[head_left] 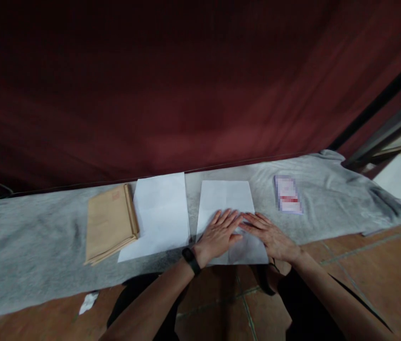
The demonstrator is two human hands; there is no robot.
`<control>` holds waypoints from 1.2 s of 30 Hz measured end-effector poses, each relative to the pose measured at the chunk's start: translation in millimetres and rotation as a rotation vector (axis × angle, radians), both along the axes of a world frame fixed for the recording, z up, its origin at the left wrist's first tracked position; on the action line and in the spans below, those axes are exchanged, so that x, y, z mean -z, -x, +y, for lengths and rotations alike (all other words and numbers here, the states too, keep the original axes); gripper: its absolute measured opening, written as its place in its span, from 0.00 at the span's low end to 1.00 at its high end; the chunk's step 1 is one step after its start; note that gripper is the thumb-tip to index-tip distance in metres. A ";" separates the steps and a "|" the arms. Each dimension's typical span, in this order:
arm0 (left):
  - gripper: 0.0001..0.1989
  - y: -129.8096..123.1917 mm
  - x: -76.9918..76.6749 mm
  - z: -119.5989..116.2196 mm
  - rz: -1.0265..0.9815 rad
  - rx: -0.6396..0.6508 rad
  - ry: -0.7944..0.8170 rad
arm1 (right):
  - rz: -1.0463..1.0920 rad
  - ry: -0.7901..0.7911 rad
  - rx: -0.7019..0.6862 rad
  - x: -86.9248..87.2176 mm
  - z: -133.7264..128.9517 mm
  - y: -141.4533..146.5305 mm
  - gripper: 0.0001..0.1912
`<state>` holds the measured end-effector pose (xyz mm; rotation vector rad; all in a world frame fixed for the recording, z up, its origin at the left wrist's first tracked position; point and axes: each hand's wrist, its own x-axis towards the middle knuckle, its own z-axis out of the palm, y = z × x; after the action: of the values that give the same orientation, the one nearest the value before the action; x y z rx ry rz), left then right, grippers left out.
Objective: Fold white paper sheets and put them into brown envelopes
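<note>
A white sheet of paper [226, 193] with faint creases lies on the grey cloth [44, 241] in front of me. My left hand [219, 234] rests flat on its middle, fingers spread and pointing away, with a dark band on the wrist. My right hand [269, 234] lies over the sheet's right edge, its fingers stretched out to the left. The fingertips of both hands nearly meet. Neither hand grips anything. Left of this sheet is more white paper [163, 213], partly beside a stack of brown envelopes [108, 222].
A purple and white packet [289, 195] lies on the cloth to the right. Behind the cloth hangs a dark red curtain [193, 104]. A crumpled white scrap [88, 302] is on the tiled floor [370, 258]. A dark bar [381, 102] slants at the right.
</note>
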<state>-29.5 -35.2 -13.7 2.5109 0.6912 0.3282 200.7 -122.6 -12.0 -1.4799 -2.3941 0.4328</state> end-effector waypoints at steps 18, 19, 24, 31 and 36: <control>0.40 99.4 -60.6 38.2 0.082 0.210 0.569 | 0.160 0.092 0.072 -1.4 0.4 -33.8 0.26; 0.43 102.4 -60.2 39.3 0.105 0.215 0.581 | 0.181 0.096 0.084 -1.3 2.3 -33.2 0.24; 0.47 111.5 -56.0 44.1 0.203 0.222 0.589 | 0.340 0.115 0.166 -1.4 15.0 -29.8 0.15; 0.29 96.0 -47.7 40.8 0.001 -0.096 0.797 | 0.486 0.271 0.345 -4.6 23.3 -25.6 0.25; 0.21 63.0 -19.9 46.4 -0.270 -0.500 0.703 | 0.535 0.271 0.557 -1.5 37.9 -15.0 0.23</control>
<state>-92.5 11.3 6.2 1.5827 1.0906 0.4847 215.7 -84.7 -10.5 -1.7762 -1.4844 0.8959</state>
